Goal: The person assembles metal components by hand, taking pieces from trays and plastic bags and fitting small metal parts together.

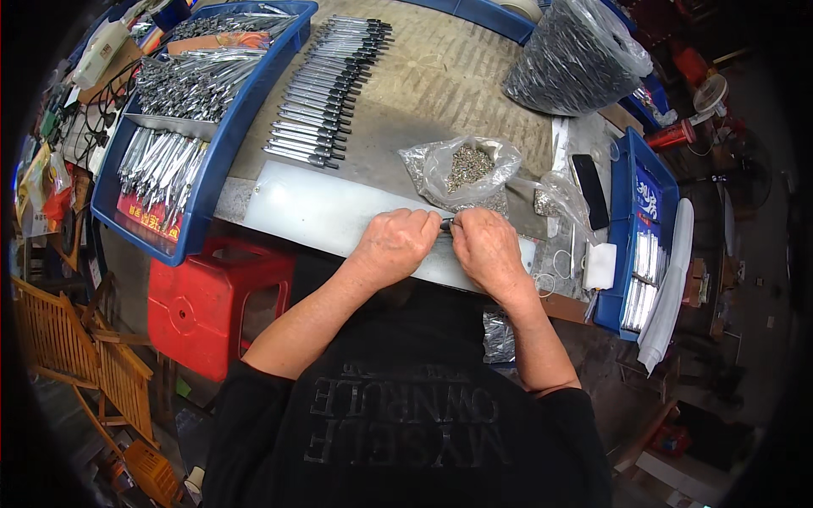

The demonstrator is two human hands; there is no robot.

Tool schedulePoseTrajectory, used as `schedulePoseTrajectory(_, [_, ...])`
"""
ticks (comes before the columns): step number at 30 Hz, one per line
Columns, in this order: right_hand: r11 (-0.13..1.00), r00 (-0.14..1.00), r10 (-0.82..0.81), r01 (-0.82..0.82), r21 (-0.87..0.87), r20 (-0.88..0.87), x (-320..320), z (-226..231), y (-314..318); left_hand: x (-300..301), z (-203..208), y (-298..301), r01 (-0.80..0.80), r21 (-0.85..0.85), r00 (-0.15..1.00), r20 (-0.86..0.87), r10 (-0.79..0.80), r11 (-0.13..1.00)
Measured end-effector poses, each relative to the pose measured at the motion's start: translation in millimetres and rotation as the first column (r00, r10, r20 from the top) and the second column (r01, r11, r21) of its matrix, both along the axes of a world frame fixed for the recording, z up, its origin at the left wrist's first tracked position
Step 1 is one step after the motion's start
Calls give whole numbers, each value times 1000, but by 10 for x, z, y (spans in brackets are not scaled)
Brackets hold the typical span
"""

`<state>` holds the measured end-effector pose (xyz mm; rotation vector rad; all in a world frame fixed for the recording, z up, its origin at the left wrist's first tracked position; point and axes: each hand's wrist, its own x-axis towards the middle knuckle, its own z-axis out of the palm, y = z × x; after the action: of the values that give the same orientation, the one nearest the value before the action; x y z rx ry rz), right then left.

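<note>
My left hand [396, 241] and my right hand [489, 245] meet over the front of the worktable, both closed in a pinch. Between their fingertips shows the end of a small dark rod-like piece [445, 225]; the rest of it is hidden by the fingers. Beneath them lies a long white board [313, 205] along the table's front edge. Just beyond the hands sits an open clear plastic bag [511, 161] of tiny metal parts [471, 168]. Slim silver rods with dark ends [315, 114] lie side by side in a long row, farther left.
At left, a divided blue tray [222, 161] holds many silver rods, above a red stool [195, 309]. Black plastic wraps a bulky bundle [576, 63] at the back right. A phone [590, 190], a small white block [600, 266] and another blue tray [628, 254] are at right.
</note>
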<state>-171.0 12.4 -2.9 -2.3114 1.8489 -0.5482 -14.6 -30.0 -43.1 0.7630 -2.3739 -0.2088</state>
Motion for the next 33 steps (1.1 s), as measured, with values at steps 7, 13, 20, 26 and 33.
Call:
schedulePoseTrajectory(7, [999,993,-35,32,22,116,-50,-27,-6,-2,-30,-3,-23,43,999,-25,24,999])
schedulePoseTrajectory(13, [990,903,-134,140,15,408,-152,-55,45,7,20,3,-15,72,999,-30,17,997])
schedulePoseTrajectory(20, [994,975,46,-24,-104,216,-131,-157,165,-4,-6,-10,-13,65,999,-48,16,998])
schedulePoseTrajectory(26, [994,994,85,-80,-68,76,-30,-223,136,5,-12,-11,-12,88,998,-54,17,996])
schedulePoseTrajectory(33, [991,996,83,-86,-99,-29,18,-196,113,0,-10,-10,-23,86,998,-56,28,996])
